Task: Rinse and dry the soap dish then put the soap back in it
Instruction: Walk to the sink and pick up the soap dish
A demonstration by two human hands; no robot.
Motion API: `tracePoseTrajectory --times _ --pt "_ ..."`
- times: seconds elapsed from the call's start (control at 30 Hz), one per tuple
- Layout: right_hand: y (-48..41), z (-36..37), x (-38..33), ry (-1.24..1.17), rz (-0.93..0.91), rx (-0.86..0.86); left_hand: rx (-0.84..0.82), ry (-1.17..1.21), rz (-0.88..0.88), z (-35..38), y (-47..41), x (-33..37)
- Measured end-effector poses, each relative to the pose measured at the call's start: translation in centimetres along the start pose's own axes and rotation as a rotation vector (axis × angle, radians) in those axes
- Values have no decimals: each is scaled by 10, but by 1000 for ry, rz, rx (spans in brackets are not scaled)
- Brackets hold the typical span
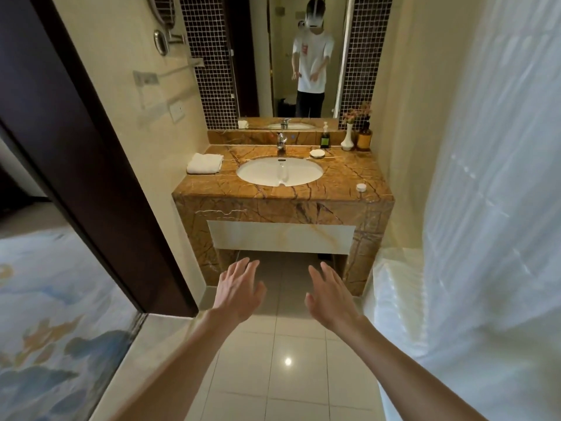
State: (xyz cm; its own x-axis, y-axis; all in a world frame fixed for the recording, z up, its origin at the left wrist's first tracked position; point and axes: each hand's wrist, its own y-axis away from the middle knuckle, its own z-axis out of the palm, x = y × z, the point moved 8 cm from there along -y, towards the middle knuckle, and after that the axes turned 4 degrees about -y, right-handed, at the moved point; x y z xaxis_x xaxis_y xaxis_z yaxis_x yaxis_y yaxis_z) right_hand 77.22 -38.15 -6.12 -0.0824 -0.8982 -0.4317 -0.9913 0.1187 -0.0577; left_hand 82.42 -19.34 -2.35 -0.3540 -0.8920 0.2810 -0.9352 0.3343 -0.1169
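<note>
One soap dish (317, 153), one towel (204, 163)

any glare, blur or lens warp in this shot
Head view: a ceiling-light glare spot on the floor tile; wide-angle warp bends the door frame and the shower curtain at the edges; the left hand and right hand look slightly soft; the sink is sharp.

Brown veined marble tabletop (340, 180), with an oval white sink (279, 171) set in its middle. At the left edge, a folded white towel (204, 163). By the chrome tap (282, 143), a white oval soap dish (317, 153). Along the back edge toward the right corner: dark pump bottle (325, 139), slim white vase (347, 138), amber jar (364, 137). Near the front right corner, a small round white lid-like piece (361, 187).
</note>
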Motion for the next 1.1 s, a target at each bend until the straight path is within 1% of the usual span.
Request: tracePoseTrajectory --times 0.17,0.33,0.47,0.63,0.83,1.1 --pt "-59 8 0 50 -4 -23 6 21 6 7 -64 -21" --pt "-121 6 -4 129 -19 -9 24 10 49 9 -134 -39" --pt "-166 0 9 140 30 0 8 0 86 15 -191 -42" --pt "-215 -9 35 114 61 15 -35 18 138 31 -256 -18" --pt "-293 -19 85 89 70 44 -88 25 171 63 -348 15" --pt "-424 -41 145 58 53 15 -49 -11 184 82 -480 56"
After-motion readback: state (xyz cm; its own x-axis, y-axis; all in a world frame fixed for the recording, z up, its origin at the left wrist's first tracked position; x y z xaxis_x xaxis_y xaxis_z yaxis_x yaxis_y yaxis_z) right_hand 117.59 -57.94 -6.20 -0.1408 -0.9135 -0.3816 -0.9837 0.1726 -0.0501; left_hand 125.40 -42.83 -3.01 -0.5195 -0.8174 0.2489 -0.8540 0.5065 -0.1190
